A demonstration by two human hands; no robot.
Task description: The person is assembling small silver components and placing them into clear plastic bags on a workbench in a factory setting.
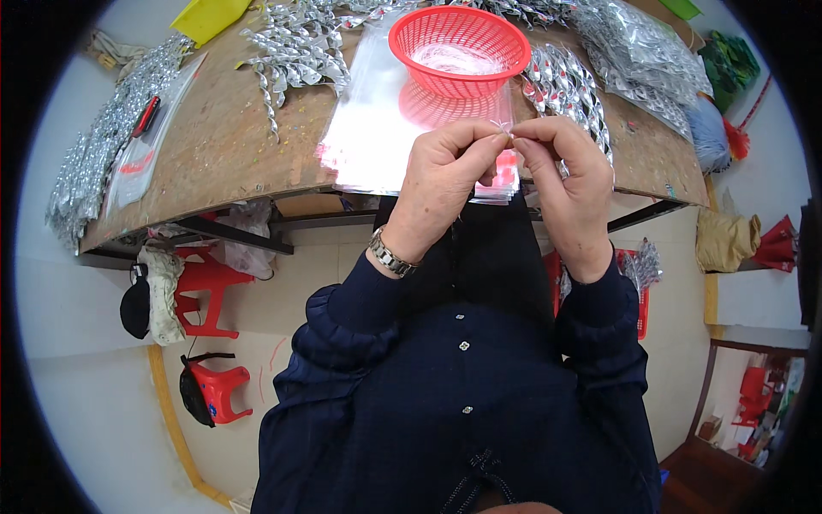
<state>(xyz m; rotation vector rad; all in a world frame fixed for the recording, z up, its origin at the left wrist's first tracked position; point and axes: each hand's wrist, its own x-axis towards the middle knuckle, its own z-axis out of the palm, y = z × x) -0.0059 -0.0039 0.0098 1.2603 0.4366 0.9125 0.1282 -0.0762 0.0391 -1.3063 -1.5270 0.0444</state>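
Note:
My left hand (441,180) and my right hand (569,184) meet above the front edge of the table, both closed in a pinch. Between their touching fingertips shows a thin whitish strand (503,128), too small to make out fully. Just beyond them a red plastic basket (462,83) holds a tangle of fine pale strands (454,59). Under the basket and my hands lies a stack of clear plastic bags (368,128). Silver twisted foil streamers (565,81) lie close to the right of the basket.
More silver streamers (300,47) lie on the wooden table (223,128), with silver tinsel (111,128) and a red-and-black tool (146,116) at the left. Bagged silver pieces (638,51) are heaped at the far right. Red stools (224,390) stand on the floor at left.

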